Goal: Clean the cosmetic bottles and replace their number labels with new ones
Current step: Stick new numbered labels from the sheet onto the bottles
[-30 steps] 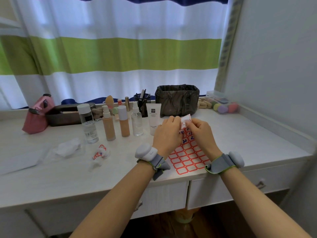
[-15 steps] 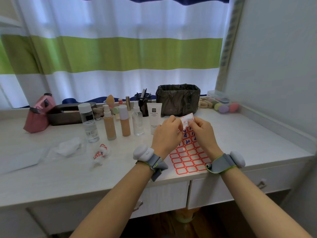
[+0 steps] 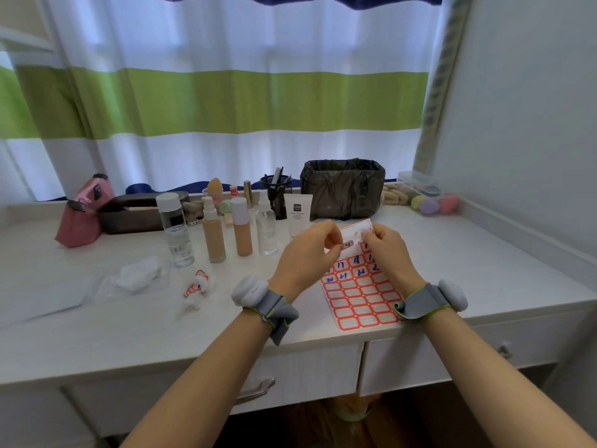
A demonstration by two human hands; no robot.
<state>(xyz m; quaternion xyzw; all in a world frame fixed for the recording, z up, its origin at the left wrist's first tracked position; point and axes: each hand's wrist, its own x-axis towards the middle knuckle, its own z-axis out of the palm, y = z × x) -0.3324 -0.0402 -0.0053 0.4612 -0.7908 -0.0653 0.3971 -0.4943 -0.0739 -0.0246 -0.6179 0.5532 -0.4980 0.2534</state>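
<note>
A sheet of red-bordered number labels (image 3: 358,295) lies on the white desk (image 3: 129,334), its far end bent upward. My right hand (image 3: 389,253) pinches that raised end. My left hand (image 3: 307,257) pinches a small label (image 3: 347,244) beside it, at the sheet's surface. Behind my hands stand a clear bottle with a white cap (image 3: 176,229), two beige foundation bottles (image 3: 213,234) (image 3: 242,226), a clear spray bottle (image 3: 266,226) and a white tube (image 3: 298,215).
A crumpled wipe (image 3: 139,276) and a wad of peeled labels (image 3: 198,284) lie at the left. At the back stand a black-lined bin (image 3: 342,189), a pen cup (image 3: 276,185), a dark tray (image 3: 132,213), a pink pouch (image 3: 82,215) and coloured sponges (image 3: 429,203).
The sheet's far end has been lifted a little higher. My left fingers have drawn slightly left from the right hand, with a small label now showing between them.
</note>
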